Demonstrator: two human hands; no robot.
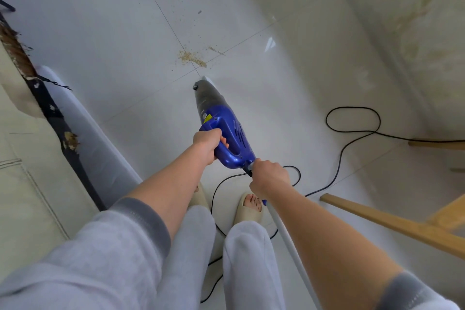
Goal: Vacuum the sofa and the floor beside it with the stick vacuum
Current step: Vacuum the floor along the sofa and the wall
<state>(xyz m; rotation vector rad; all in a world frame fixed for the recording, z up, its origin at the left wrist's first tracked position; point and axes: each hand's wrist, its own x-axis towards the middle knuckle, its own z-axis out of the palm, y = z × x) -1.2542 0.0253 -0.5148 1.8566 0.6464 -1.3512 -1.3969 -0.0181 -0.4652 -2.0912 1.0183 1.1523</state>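
Glossy blue plastic vacuum (226, 131), shiny smooth tiled floor (113, 33)

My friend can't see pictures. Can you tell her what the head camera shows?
A person's left hand grips the handle of a blue stick vacuum, and the right hand holds its rear end, nozzle aimed at crumbs on the white tiled floor. A black cord trails behind; a sofa stands left.

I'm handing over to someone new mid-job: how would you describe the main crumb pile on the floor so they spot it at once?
Start at the white tiled floor and find where two grout lines cross, just ahead of the blue vacuum. The crumb pile lies on that crossing, beyond the nozzle tip. It is the densest tan patch; the other specks trail thinly away from it.
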